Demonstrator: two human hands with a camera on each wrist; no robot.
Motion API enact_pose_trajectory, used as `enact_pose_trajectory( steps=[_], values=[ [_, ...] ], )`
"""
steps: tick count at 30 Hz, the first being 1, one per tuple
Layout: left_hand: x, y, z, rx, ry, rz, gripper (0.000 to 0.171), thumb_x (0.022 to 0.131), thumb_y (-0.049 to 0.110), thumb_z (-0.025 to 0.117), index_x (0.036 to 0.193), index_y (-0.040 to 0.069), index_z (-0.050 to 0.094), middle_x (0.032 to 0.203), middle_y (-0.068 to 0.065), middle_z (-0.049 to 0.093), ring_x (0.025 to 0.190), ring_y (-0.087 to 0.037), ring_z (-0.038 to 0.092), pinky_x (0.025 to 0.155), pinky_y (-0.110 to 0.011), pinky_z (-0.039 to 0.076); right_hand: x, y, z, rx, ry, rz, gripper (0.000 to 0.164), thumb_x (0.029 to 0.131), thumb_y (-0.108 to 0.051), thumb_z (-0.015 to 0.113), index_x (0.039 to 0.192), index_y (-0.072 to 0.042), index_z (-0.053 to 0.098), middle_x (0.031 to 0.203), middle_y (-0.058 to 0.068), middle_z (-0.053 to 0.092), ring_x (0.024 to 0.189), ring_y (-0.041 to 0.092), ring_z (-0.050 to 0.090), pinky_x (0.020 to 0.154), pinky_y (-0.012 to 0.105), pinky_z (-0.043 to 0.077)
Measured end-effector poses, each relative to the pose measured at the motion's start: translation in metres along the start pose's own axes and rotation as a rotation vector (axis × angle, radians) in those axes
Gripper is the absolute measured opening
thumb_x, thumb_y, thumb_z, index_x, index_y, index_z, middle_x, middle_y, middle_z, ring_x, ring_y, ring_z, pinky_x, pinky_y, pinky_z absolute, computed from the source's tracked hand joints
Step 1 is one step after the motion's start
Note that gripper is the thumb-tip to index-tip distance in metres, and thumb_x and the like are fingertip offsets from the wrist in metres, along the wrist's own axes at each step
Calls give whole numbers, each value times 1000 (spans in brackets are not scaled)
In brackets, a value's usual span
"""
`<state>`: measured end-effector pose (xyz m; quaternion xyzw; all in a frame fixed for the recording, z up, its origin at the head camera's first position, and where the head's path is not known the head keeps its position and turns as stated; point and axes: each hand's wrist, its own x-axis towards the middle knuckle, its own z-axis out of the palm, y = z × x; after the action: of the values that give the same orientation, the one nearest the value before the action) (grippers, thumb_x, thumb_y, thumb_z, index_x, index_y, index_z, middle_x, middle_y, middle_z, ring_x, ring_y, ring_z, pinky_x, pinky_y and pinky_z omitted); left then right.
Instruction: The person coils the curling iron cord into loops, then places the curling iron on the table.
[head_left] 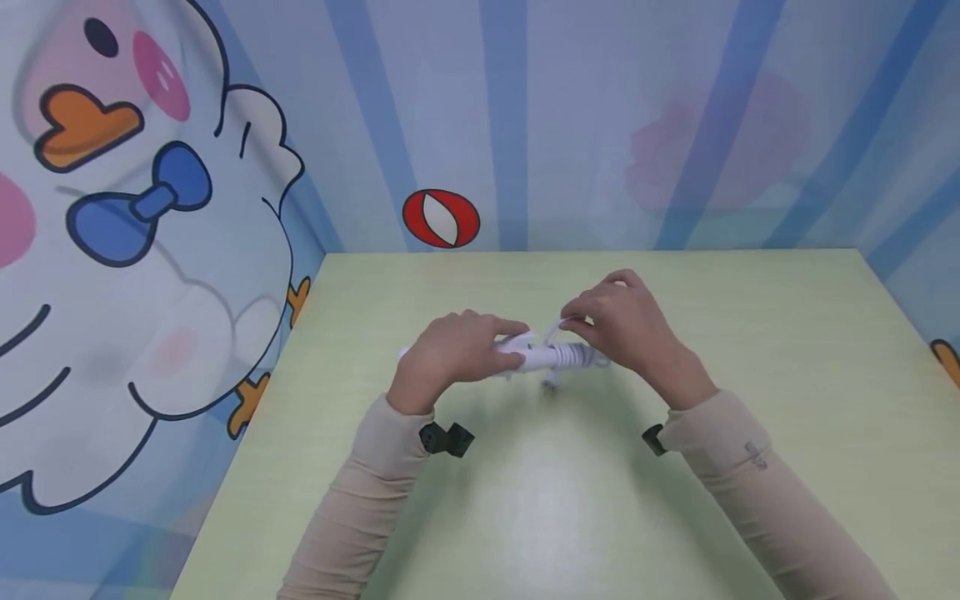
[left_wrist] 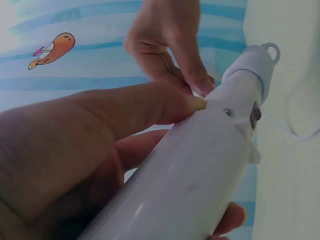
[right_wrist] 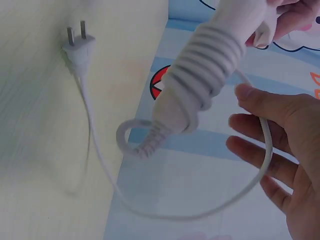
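My left hand (head_left: 459, 348) grips a white curling iron (head_left: 536, 359) by its body, thumb along the near side. Held over the table, the iron lies roughly level in the head view. Several turns of its white power cord (right_wrist: 206, 62) are wound round the handle end. My right hand (head_left: 624, 323) pinches the cord's loose run between thumb and fingers, just above and right of the handle. From there the cord sweeps down in a wide loop to a two-pin plug (right_wrist: 79, 48), hanging low beside the table surface. The left palm hides the iron's far end.
A pale yellow-green table (head_left: 540, 492) lies beneath both hands. Behind it stands a blue-striped wall (head_left: 570, 125), with a large cartoon bird (head_left: 165, 333) on the panel at left. Small black wrist cameras (head_left: 447, 439) sit at the cuffs.
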<state>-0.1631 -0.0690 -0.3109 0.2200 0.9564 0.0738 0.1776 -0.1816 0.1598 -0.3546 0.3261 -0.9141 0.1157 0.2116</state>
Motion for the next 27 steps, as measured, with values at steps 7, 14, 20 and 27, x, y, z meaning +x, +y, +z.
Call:
enact_pose_trajectory(
  steps=[7,14,20,27],
  values=[
    [13,-9,10,44,95,-29,48,92,46,56,139,37,48,108,2,64,78,-16,57,61,-29,43,0,-11,2,20,-75,135,16,86,-26,71,94,-12,76,82,2,74,66,16,66,78,43,48],
    [20,-13,17,-3,237,-80,48,91,45,57,137,32,52,97,-1,65,69,-17,56,55,-29,42,-2,-19,7,162,-86,296,22,92,-26,64,103,-9,73,81,5,73,62,15,64,55,32,48],
    [25,-13,21,-44,326,-144,42,91,45,57,125,20,60,87,0,63,68,-17,56,56,-29,43,-6,-26,13,295,-97,411,30,95,-27,58,114,-6,69,84,7,73,64,15,64,53,30,45],
    [28,-16,22,-117,371,-178,42,91,47,57,121,18,61,81,-1,61,66,-17,56,54,-29,43,-13,-28,24,374,-32,419,32,96,-26,57,118,-5,67,86,8,74,69,19,69,51,27,42]
  ],
)
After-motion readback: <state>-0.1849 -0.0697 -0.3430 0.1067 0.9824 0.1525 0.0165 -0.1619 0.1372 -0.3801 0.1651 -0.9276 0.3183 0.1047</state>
